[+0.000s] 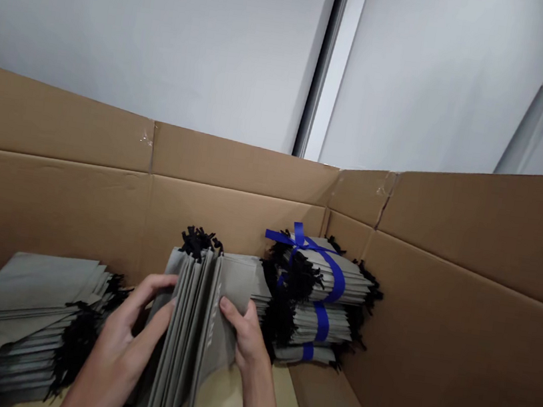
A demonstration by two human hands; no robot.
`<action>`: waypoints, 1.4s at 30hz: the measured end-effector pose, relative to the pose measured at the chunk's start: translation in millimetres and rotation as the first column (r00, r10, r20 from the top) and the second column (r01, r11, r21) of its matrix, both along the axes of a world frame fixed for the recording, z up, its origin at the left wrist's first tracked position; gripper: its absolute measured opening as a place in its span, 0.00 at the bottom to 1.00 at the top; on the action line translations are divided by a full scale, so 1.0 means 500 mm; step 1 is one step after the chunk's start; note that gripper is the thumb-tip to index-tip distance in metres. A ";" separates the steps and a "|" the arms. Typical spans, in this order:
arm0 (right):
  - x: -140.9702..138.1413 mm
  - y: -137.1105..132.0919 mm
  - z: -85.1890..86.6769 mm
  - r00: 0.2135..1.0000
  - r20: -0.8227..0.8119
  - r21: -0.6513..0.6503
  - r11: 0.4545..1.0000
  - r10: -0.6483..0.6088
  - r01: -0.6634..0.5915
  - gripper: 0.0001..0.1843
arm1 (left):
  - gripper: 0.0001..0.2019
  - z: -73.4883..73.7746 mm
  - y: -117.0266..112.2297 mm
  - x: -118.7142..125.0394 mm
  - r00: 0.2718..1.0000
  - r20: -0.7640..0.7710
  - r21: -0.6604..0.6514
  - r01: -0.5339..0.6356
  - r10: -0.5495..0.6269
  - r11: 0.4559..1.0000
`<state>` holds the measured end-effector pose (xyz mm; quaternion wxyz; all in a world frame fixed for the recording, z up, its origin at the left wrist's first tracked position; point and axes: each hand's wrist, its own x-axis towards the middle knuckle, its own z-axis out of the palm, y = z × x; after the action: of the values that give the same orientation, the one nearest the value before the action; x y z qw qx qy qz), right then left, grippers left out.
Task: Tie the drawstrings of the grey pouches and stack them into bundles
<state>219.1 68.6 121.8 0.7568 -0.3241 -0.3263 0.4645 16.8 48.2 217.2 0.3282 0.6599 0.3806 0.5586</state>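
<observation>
A stack of grey fabric pouches with black cord ends at the top stands upright between my two hands. From the left side, my left hand grips the stack, its thumb against the edges and its fingers reaching behind. My right hand holds the right side, thumb pressed on the face of the rightmost pouch, which carries pale lettering; its other fingers are mostly hidden. A narrow gap separates that rightmost part from the others. The lower ends of the pouches run out of the picture.
A large cardboard box surrounds everything, its walls rising at the back and right. Bundles of pouches tied with blue ribbon are piled in the right back corner. A loose pile of pouches lies at left. Behind stand pale wall panels.
</observation>
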 end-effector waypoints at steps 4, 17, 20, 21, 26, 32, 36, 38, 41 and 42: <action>0.002 -0.001 -0.001 1.000 -0.012 -0.022 1.000 0.013 -0.013 0.41 | 0.27 0.012 -0.010 -0.004 1.000 0.003 -0.020 -0.004 0.004 1.000; -0.023 0.012 -0.014 0.998 -0.037 -0.006 0.998 0.057 -0.057 0.42 | 0.27 0.015 -0.031 0.000 1.000 0.019 -0.026 0.023 -0.022 0.999; -0.028 0.014 -0.016 0.997 -0.040 -0.003 0.997 0.072 -0.072 0.42 | 0.25 0.015 -0.033 -0.002 1.000 0.002 0.012 -0.004 0.004 1.000; -0.029 0.015 -0.016 0.996 -0.041 -0.003 0.997 0.078 -0.078 0.42 | 0.24 0.015 -0.034 -0.002 1.000 -0.003 0.024 -0.008 0.008 1.000; -0.037 0.019 -0.020 0.993 -0.055 -0.008 0.994 0.109 -0.110 0.43 | 0.23 0.006 -0.036 -0.007 1.000 -0.019 0.063 0.009 -0.008 0.998; -0.045 0.024 -0.023 0.990 -0.079 0.001 0.993 0.117 -0.118 0.42 | 0.27 -0.020 -0.041 -0.007 0.997 0.045 -0.052 -0.056 0.058 0.997; -0.046 0.024 -0.022 0.990 -0.089 0.003 0.994 0.114 -0.114 0.42 | 0.28 -0.030 -0.038 -0.011 0.998 0.046 -0.105 -0.032 0.037 0.994; -0.046 0.023 -0.021 0.990 -0.092 0.002 0.994 0.110 -0.111 0.42 | 0.29 -0.030 -0.034 -0.013 0.999 0.034 -0.110 -0.006 0.010 0.994; -0.044 0.022 -0.021 0.990 -0.091 0.001 0.994 0.109 -0.110 0.42 | 0.30 -0.027 -0.030 -0.015 0.999 0.032 -0.095 -0.001 0.004 0.995; -0.043 0.022 -0.021 0.990 -0.091 0.001 0.994 0.109 -0.110 0.42 | 0.29 -0.026 -0.030 -0.015 0.999 0.032 -0.082 -0.005 0.007 0.997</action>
<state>197.7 79.6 111.0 0.7435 -0.2858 -0.3081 0.5202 9.3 33.0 204.4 0.3592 0.6358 0.3997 0.5541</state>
